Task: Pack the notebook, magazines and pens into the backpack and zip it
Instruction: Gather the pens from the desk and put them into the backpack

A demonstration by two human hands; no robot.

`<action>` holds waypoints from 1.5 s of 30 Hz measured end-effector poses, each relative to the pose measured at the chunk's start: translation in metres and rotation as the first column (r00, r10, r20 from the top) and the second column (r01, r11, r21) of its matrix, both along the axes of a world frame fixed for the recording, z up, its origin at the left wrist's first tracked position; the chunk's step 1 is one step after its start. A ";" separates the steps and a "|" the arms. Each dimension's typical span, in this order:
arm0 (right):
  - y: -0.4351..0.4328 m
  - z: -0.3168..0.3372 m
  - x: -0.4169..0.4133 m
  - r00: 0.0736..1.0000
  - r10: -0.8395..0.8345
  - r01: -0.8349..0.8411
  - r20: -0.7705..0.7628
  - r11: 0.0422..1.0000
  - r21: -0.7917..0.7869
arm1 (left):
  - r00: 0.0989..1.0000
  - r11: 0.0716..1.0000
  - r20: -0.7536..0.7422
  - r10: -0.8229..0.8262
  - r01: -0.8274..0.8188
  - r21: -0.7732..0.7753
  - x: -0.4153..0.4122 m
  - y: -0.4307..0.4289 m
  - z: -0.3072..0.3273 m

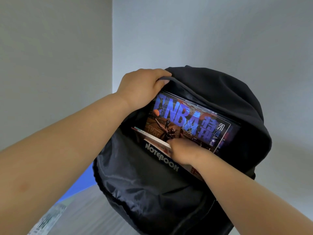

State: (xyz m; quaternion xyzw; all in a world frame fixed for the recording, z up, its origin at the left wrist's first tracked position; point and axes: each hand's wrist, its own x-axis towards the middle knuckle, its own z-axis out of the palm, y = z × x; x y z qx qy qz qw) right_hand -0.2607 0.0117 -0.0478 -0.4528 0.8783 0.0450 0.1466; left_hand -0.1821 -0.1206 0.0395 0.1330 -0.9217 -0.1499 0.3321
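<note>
Plain indoor room: bare grey walls [203, 31], wood-look floor [88, 209]

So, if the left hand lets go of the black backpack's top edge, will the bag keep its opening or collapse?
The backpack will probably sag shut: its fabric is soft and creased, and only the left hand holds its rim up. The NBA magazine and the notebook inside look flat and stiffer, so they may prop it partly.

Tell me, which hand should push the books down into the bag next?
The right hand, probably. It is already inside the backpack on the magazine and notebook, while the left hand holds the opening's rim up.
</note>
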 end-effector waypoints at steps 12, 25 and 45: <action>0.052 0.003 0.049 0.920 -0.373 0.299 0.123 0.463 -0.834 | 0.932 0.995 -0.346 -0.104 0.094 -0.045 0.017 0.021 0.012; 0.056 0.000 0.026 0.611 -0.399 0.704 0.683 -0.119 -0.700 | 0.974 0.978 -0.095 -0.207 0.203 -0.057 0.011 0.034 -0.005; 0.035 0.096 -0.002 0.975 -0.215 0.204 0.053 0.783 -0.588 | 0.973 0.975 -0.135 -0.189 0.203 0.092 0.009 0.005 0.009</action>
